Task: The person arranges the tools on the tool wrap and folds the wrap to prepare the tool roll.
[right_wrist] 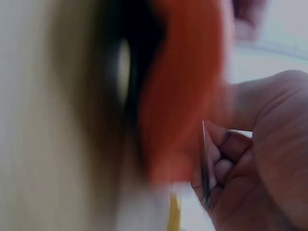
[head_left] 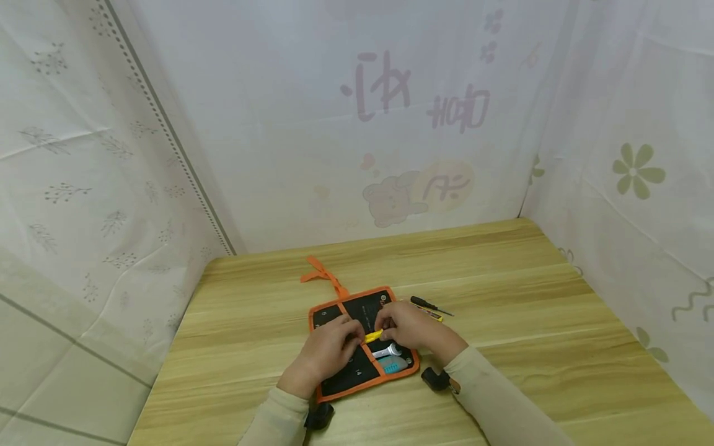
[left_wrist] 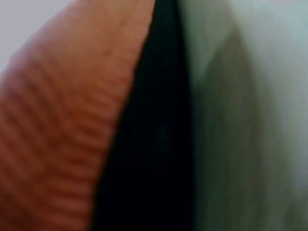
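Note:
A black tool pouch [head_left: 368,310] with orange edging lies unfolded on the table. My right hand [head_left: 409,325] pinches a slim yellow-handled tool [head_left: 373,336], which lies across the pouch at the orange-edged pocket. My left hand [head_left: 329,348] rests over the pouch's left half, its curled fingertips gripping the pocket edge by the tool's left end. Below the yellow tool, a silver wrench [head_left: 387,351] and a teal-handled tool [head_left: 393,364] sit in pockets. The right wrist view has curled fingers [right_wrist: 231,154] behind a blurred orange edge; blurred skin and a dark band fill the left wrist view.
A black screwdriver [head_left: 429,305] and a yellow-edged flat item [head_left: 432,314] lie on the wooden table [head_left: 513,347] right of the pouch. Orange ties [head_left: 323,272] stretch from its far edge. Patterned curtains [head_left: 279,155] enclose the table behind and at the sides.

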`<action>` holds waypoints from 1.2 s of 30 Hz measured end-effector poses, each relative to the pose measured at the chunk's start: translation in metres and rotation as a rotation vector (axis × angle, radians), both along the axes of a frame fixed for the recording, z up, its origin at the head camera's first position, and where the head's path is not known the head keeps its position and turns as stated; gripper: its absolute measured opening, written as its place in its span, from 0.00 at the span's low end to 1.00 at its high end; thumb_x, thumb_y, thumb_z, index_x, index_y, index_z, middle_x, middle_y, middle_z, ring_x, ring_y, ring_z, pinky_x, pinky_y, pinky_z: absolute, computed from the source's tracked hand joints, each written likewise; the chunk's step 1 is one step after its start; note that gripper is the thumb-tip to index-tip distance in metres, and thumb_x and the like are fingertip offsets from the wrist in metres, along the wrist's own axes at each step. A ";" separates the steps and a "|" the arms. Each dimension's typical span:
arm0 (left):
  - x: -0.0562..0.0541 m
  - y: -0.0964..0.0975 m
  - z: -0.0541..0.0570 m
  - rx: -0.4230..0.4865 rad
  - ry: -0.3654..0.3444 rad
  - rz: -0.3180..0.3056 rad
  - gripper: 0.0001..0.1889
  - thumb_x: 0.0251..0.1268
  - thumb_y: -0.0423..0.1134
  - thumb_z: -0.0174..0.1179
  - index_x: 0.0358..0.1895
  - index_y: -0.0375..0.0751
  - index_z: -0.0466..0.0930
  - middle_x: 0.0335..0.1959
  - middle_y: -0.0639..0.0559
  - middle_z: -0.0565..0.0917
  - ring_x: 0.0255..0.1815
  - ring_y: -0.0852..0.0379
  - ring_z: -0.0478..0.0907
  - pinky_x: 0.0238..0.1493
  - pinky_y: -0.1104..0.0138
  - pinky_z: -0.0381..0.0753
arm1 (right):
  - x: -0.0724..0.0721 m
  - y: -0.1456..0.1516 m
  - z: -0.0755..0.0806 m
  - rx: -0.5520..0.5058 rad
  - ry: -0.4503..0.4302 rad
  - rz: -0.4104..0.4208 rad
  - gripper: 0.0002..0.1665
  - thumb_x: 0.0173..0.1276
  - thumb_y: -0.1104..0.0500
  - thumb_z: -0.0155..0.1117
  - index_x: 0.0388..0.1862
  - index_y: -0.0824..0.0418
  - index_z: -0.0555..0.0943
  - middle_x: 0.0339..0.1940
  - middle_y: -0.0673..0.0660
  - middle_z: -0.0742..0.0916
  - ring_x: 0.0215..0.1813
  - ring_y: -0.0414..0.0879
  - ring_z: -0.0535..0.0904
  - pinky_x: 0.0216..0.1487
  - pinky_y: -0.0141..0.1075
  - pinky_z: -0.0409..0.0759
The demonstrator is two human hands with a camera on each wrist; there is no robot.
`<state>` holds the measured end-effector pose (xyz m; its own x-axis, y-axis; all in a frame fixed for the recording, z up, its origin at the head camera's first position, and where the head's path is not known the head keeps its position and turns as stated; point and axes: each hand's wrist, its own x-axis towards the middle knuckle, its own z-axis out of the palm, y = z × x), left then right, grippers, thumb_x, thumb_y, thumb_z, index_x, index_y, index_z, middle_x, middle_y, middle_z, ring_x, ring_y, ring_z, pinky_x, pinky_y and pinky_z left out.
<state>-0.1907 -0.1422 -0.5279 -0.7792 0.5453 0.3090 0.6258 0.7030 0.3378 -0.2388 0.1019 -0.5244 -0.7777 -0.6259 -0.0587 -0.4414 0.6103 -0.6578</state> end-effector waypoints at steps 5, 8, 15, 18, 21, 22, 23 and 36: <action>0.001 0.003 0.001 0.019 -0.023 -0.016 0.05 0.73 0.37 0.68 0.39 0.54 0.83 0.36 0.63 0.76 0.30 0.67 0.71 0.32 0.70 0.77 | 0.003 -0.004 0.000 -0.004 -0.014 0.001 0.07 0.75 0.58 0.70 0.43 0.44 0.86 0.38 0.38 0.83 0.44 0.41 0.83 0.41 0.35 0.82; 0.002 0.004 0.000 0.019 -0.039 -0.015 0.05 0.73 0.37 0.68 0.39 0.53 0.83 0.36 0.63 0.76 0.30 0.67 0.71 0.33 0.70 0.77 | 0.003 -0.002 -0.002 0.010 0.010 0.000 0.08 0.75 0.58 0.71 0.42 0.42 0.87 0.41 0.37 0.85 0.65 0.51 0.80 0.46 0.37 0.82; 0.000 0.002 -0.002 0.029 -0.055 -0.016 0.07 0.71 0.36 0.70 0.39 0.54 0.83 0.37 0.63 0.76 0.31 0.67 0.72 0.34 0.68 0.78 | -0.002 0.011 0.001 0.009 -0.011 0.015 0.05 0.73 0.58 0.72 0.43 0.46 0.88 0.42 0.41 0.84 0.45 0.43 0.83 0.40 0.35 0.82; -0.001 0.002 0.000 0.033 -0.057 -0.017 0.07 0.71 0.36 0.70 0.39 0.54 0.83 0.37 0.64 0.76 0.32 0.66 0.73 0.35 0.68 0.79 | -0.005 0.020 0.004 0.035 0.021 -0.007 0.05 0.71 0.59 0.74 0.38 0.46 0.88 0.38 0.40 0.83 0.37 0.36 0.79 0.40 0.35 0.81; 0.000 0.001 0.001 0.032 -0.075 -0.014 0.07 0.72 0.36 0.69 0.39 0.55 0.82 0.37 0.64 0.76 0.32 0.66 0.73 0.36 0.68 0.79 | -0.007 0.029 0.009 0.046 0.040 -0.032 0.07 0.69 0.61 0.76 0.35 0.48 0.88 0.35 0.40 0.83 0.37 0.36 0.79 0.41 0.37 0.81; 0.000 0.001 0.001 0.029 -0.080 -0.014 0.06 0.72 0.37 0.69 0.39 0.55 0.82 0.37 0.64 0.76 0.32 0.66 0.73 0.37 0.68 0.79 | -0.007 0.031 0.011 0.046 0.034 -0.040 0.07 0.69 0.61 0.76 0.34 0.48 0.88 0.35 0.40 0.83 0.37 0.37 0.79 0.41 0.37 0.81; 0.000 0.001 0.001 0.026 -0.085 -0.013 0.06 0.73 0.37 0.68 0.40 0.55 0.82 0.38 0.64 0.75 0.32 0.66 0.72 0.36 0.68 0.79 | -0.007 0.034 0.013 0.038 0.024 -0.046 0.07 0.69 0.62 0.76 0.34 0.49 0.88 0.34 0.41 0.83 0.37 0.38 0.79 0.41 0.38 0.81; 0.001 0.003 0.003 -0.037 -0.073 0.002 0.06 0.75 0.38 0.67 0.40 0.55 0.79 0.37 0.64 0.72 0.29 0.66 0.70 0.32 0.71 0.75 | -0.011 0.043 0.015 0.084 0.033 -0.031 0.11 0.72 0.61 0.74 0.28 0.49 0.86 0.28 0.41 0.83 0.32 0.39 0.77 0.37 0.38 0.79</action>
<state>-0.1896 -0.1397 -0.5253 -0.8003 0.5534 0.2308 0.5987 0.7171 0.3567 -0.2498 0.1448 -0.5091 -0.7993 -0.5951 -0.0839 -0.4420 0.6766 -0.5890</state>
